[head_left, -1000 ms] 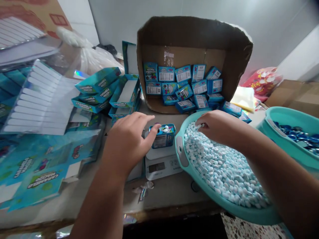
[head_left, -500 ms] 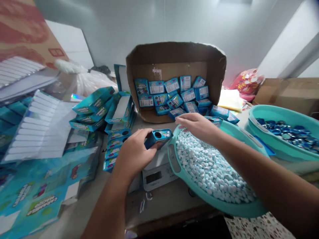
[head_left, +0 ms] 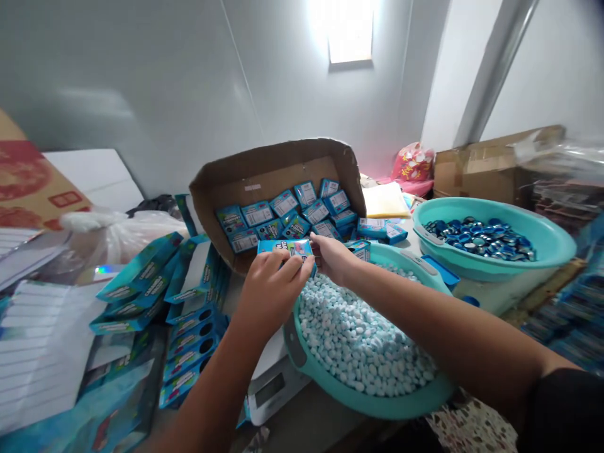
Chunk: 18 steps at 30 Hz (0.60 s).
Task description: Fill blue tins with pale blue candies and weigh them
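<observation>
My left hand [head_left: 271, 292] is wrapped over a small blue candy box [head_left: 295, 246], which lies level above the near left rim of a turquoise basin. At the box's right end, the bent fingers of my right hand [head_left: 333, 259] close on its edge; their tips are partly hidden. Beneath my right forearm, the turquoise basin [head_left: 368, 408] is filled with small pale blue and white candies [head_left: 363, 346]. A digital scale [head_left: 278, 393] sits partly under the basin's left handle.
Behind my hands, a tilted cardboard box [head_left: 278, 173] holds several blue candy boxes [head_left: 283, 202]. Another turquoise basin [head_left: 495, 270] with blue round lids [head_left: 481, 239] stands right. Stacked display trays [head_left: 136, 283] and blue boxes with round holes [head_left: 189, 352] are left.
My right hand has come from over the candies to the box's right end. The box has turned level in my left hand. The view has swung right and up.
</observation>
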### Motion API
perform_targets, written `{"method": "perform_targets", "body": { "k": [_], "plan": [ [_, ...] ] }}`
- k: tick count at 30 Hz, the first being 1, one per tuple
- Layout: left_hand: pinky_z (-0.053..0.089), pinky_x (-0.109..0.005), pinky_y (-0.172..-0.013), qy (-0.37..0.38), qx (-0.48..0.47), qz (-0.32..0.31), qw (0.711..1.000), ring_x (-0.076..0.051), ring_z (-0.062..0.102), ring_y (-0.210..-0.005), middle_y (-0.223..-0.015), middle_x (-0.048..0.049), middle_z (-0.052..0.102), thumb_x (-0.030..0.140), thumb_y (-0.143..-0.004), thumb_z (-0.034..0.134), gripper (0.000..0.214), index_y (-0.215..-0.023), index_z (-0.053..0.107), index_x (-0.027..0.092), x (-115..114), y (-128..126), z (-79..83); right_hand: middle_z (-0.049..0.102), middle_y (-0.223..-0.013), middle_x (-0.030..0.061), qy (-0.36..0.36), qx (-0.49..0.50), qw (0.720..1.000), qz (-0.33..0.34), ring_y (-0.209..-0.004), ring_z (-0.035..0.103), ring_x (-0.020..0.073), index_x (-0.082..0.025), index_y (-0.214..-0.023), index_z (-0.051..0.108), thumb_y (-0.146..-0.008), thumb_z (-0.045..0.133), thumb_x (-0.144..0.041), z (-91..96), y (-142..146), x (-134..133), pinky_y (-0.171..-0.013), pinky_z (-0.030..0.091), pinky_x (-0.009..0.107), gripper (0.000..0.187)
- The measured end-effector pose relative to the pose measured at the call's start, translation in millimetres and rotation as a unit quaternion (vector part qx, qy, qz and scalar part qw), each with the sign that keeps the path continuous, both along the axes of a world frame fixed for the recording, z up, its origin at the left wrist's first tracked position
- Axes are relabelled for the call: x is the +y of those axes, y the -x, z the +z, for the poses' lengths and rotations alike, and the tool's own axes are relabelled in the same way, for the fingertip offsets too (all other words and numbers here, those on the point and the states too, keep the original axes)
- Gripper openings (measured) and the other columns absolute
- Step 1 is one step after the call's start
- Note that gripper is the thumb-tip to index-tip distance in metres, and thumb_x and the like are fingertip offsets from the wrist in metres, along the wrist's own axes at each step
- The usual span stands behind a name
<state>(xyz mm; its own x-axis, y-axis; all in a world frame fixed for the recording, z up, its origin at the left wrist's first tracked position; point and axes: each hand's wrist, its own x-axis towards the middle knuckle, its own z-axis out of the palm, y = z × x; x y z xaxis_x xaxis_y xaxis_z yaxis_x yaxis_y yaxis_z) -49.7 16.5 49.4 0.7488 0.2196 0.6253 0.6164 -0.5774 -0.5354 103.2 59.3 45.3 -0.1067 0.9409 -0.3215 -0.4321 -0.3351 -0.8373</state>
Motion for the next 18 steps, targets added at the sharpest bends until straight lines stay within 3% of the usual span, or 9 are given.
{"method": "perform_targets", "body": {
  "k": [7, 13, 18],
  "plan": [
    [0.045, -0.042, -0.078, -0.041, 0.047, -0.009, 0.998, -0.027, 0.061, -0.095, -0.095, -0.0045, 0.07, 0.011, -0.093, 0.059, 0.022, -0.113, 0.066, 0.014, 3.1, -7.1, 7.5, 0.055, -0.065, -0.0019, -0.022, -0.003, 0.998, -0.055, -0.057, 0.048, 0.0107, -0.016, -0.076, 0.056, -0.1, 0.05, -0.033, 3.3, -4.5, 7.2, -0.058, 0.037, 0.022, 0.03],
    [0.045, -0.04, -0.08, -0.05, 0.026, -0.027, 0.998, -0.025, 0.061, -0.095, -0.098, -0.005, 0.071, 0.011, -0.091, 0.062, 0.024, -0.115, 0.065, 0.013, 4.7, -13.2, 1.7, 0.061, -0.071, 0.001, 0.056, 0.125, 0.988, 0.071, -0.054, 0.049, 0.0122, -0.016, -0.09, 0.06, -0.107, 0.024, -0.045, 12.8, -1.4, -3.3, -0.054, 0.04, 0.022, 0.05],
    [0.046, -0.041, -0.079, -0.057, 0.045, -0.015, 0.997, -0.026, 0.062, -0.096, -0.1, -0.0066, 0.071, 0.012, -0.091, 0.062, 0.024, -0.115, 0.066, 0.013, 4.5, -15.5, 2.8, 0.061, -0.07, 0.0016, 0.07, 0.15, 0.985, 0.043, -0.055, 0.054, 0.0133, -0.016, -0.088, 0.058, -0.106, 0.022, -0.046, 10.0, 0.4, -2.7, -0.057, 0.047, 0.024, 0.05]
  ]
}}
